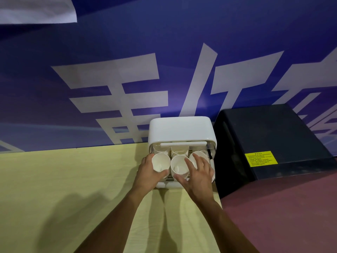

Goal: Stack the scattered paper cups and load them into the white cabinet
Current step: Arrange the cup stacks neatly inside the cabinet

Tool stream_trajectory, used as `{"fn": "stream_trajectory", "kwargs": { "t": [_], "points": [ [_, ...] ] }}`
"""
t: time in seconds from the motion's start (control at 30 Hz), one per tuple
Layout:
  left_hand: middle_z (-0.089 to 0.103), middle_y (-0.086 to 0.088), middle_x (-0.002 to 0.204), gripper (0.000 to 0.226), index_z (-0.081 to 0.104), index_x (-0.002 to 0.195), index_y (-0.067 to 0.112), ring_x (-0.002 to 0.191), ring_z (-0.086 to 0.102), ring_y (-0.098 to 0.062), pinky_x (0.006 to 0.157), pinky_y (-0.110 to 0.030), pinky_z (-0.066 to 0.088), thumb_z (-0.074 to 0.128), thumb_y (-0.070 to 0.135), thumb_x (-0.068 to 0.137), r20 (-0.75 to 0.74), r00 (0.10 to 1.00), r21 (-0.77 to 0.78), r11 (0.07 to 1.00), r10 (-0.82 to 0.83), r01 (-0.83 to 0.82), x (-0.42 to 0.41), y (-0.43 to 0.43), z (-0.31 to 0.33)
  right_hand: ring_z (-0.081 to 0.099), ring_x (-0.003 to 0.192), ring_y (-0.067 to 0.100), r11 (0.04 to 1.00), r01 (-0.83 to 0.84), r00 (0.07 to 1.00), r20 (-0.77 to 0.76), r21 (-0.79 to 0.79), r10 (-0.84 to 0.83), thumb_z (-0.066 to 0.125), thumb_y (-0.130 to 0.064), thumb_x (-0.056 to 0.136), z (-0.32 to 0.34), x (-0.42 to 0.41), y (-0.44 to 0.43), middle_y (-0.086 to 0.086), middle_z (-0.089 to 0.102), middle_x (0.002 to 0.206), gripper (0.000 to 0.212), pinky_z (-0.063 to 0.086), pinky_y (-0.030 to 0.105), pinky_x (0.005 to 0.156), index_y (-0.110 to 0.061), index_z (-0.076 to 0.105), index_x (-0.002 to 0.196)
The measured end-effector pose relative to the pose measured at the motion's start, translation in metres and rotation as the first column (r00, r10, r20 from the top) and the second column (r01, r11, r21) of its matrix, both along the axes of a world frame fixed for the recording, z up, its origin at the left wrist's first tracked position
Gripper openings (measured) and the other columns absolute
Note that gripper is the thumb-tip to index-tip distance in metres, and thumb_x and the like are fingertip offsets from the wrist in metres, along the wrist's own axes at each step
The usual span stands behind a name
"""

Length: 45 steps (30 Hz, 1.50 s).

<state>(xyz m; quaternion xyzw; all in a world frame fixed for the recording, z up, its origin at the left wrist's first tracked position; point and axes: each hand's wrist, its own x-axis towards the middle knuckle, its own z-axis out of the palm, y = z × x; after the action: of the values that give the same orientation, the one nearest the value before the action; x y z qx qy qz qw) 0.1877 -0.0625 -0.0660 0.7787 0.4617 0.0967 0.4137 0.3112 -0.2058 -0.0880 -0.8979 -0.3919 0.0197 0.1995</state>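
My left hand [147, 175] hides the near side of the left cup [160, 162]; my right hand [199, 175] covers much of the right cup [202, 154]. The far cups [179, 152] sit half hidden behind the cabinet [180, 130] bar. Print on the yellow label [261, 158] is too small to read.

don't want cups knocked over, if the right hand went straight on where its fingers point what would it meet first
Most likely the rightmost front white paper cup in the white plastic cabinet: the right hand's fingertips sit at its rim, though depth is unclear.
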Motion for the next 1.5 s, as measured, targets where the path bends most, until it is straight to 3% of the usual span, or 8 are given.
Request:
{"fn": "stream_trajectory", "kwargs": {
  "t": [0.13, 0.3, 0.67, 0.87, 1.13, 1.5],
  "points": [
    [0.050, 0.004, 0.133, 0.076, 0.046, 0.134, 0.027, 0.115, 0.052, -0.017, 0.094, -0.036, 0.049, 0.085, 0.039, 0.071, -0.005, 1.000, 0.002, 1.000, -0.001, 0.001, 0.001, 0.002, 0.000, 0.041, 0.135, 0.027, 1.000, -0.024, 0.999, -0.030, 0.007, 0.025, 0.065, -0.060, 0.078, -0.005, 0.002, 0.000, -0.004, 0.054, 0.141, 0.070, 0.031, 0.049, 0.107, -0.025, 0.051, 0.136],
    [0.053, 0.007, 0.133, 0.076, 0.048, 0.135, 0.028, 0.117, 0.053, -0.017, 0.096, -0.036, 0.049, 0.086, 0.038, 0.071, 0.029, 0.999, 0.000, 1.000, 0.020, -0.020, 0.001, 0.003, 0.000, 0.045, 0.130, 0.019, 0.998, -0.049, 0.999, 0.007, 0.043, 0.048, 0.074, -0.052, 0.076, -0.003, 0.007, 0.005, -0.010, 0.060, 0.131, 0.064, 0.027, 0.043, 0.107, -0.026, 0.053, 0.130],
    [0.051, 0.004, 0.140, 0.083, 0.043, 0.143, 0.027, 0.122, 0.051, -0.017, 0.101, -0.039, 0.048, 0.084, 0.043, 0.072, 0.016, 1.000, 0.003, 1.000, 0.023, -0.023, 0.000, 0.003, -0.005, 0.047, 0.130, 0.025, 1.000, -0.019, 1.000, 0.018, -0.002, 0.019, 0.076, -0.052, 0.076, -0.006, 0.007, 0.009, -0.006, 0.063, 0.133, 0.071, 0.033, 0.047, 0.107, -0.022, 0.054, 0.136],
    [0.052, 0.004, 0.140, 0.086, 0.043, 0.143, 0.029, 0.122, 0.051, -0.017, 0.099, -0.034, 0.047, 0.085, 0.044, 0.070, -0.002, 1.000, 0.024, 1.000, 0.018, -0.018, -0.003, 0.003, -0.002, 0.045, 0.132, 0.027, 0.998, -0.045, 0.999, -0.023, 0.034, 0.046, 0.076, -0.053, 0.074, -0.003, 0.008, 0.005, -0.006, 0.059, 0.139, 0.078, 0.033, 0.050, 0.106, -0.021, 0.051, 0.140],
    [0.050, 0.005, 0.143, 0.087, 0.042, 0.146, 0.030, 0.125, 0.049, -0.015, 0.103, -0.035, 0.046, 0.085, 0.043, 0.071, 0.021, 1.000, 0.027, 1.000, -0.003, 0.002, -0.009, 0.003, -0.004, 0.045, 0.132, 0.023, 0.992, -0.078, 0.996, -0.043, 0.097, 0.082, 0.046, -0.067, 0.083, -0.002, 0.010, -0.005, -0.009, 0.058, 0.140, 0.070, 0.034, 0.049, 0.107, -0.023, 0.056, 0.137],
    [0.055, 0.006, 0.139, 0.079, 0.047, 0.141, 0.026, 0.122, 0.052, -0.015, 0.103, -0.037, 0.048, 0.085, 0.040, 0.073, 0.056, 0.998, 0.030, 0.999, 0.027, -0.029, -0.007, 0.002, -0.006, 0.045, 0.129, 0.017, 0.993, -0.096, 0.992, -0.081, 0.062, 0.101, 0.071, -0.055, 0.073, 0.001, 0.012, 0.008, -0.009, 0.059, 0.133, 0.065, 0.029, 0.037, 0.106, -0.027, 0.056, 0.130]
  ]
}}
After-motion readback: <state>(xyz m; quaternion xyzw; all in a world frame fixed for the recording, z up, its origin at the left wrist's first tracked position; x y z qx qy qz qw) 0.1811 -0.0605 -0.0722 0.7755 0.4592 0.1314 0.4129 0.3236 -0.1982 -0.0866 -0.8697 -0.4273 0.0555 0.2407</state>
